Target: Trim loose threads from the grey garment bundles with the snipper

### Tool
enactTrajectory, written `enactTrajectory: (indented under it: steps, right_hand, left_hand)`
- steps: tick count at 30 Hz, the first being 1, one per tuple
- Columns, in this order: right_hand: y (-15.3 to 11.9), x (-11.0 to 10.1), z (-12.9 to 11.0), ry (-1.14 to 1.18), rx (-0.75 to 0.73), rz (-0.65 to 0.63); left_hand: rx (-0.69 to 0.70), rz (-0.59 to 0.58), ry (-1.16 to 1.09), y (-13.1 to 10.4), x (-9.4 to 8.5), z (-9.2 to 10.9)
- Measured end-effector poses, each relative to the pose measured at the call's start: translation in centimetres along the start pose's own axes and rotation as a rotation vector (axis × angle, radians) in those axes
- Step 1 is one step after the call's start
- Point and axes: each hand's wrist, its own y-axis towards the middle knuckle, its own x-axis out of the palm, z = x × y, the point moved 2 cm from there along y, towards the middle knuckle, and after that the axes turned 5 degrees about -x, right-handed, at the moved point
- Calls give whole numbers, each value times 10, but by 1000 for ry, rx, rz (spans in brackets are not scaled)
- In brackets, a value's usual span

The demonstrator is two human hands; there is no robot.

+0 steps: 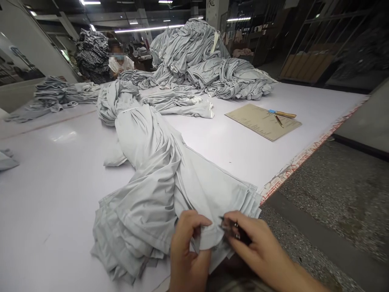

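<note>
"many layers in that cloth (154, 174). where does it lie?"

"along the middle of the desk (60, 182), grey, twisted and gathered, reaching right up to the near edge, its loose ends fanned out to both sides."

"and the left grip (183, 257)?"

"nearly closed, with a narrow end of the cloth pinched between thumb and forefinger."

"what's in the right grip (257, 240)?"

"dark snips (240, 234), wrapped by the fingers. the two points stand slightly apart, right beside the pinched end. whether they touch it, i can't tell."

"what lies past that?"

"a brown card (246, 117), flat on the desk near its right side. a pen (278, 121) and a tool (285, 114) with a wooden handle and a blue end rest at its far side, near each other."

"and at the back?"

"a big grey heap (188, 52), piled high, with smaller bundles (176, 101) in front and off to the left. a person (126, 63) in white is behind the desk, near a dark stack (92, 52); standing or seated, i can't tell."

"right of the desk?"

"speckled floor (328, 194), beyond a red-marked strip (317, 147) along the desk's edge."
</note>
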Motion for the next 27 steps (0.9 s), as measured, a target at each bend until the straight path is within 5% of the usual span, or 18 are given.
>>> enactTrajectory:
  steps: [2, 4, 7, 10, 15, 22, 27]
  right_hand:
    - [4, -10, 8, 33, 88, 98]
    - [6, -18, 12, 47, 151, 161]
    - [3, -23, 11, 37, 162, 105]
    - [-4, -19, 4, 3, 119, -80]
    - [-9, -10, -7, -212, 77, -249]
    - [-5, -3, -15, -282, -38, -188]
    - [-6, -9, -7, -253, 10, -154]
  left_hand:
    - [-3, -161, 98, 7, -7, 5]
    - [-158, -269, 16, 12, -12, 5]
    - [-325, -218, -165, 12, -13, 1]
    - [-371, -188, -202, 8, -8, -1]
    - [-281, -238, -41, 6, -5, 4]
    - [-158, -214, 93, 4, -6, 7]
    - [-130, -228, 191, 1, -7, 8]
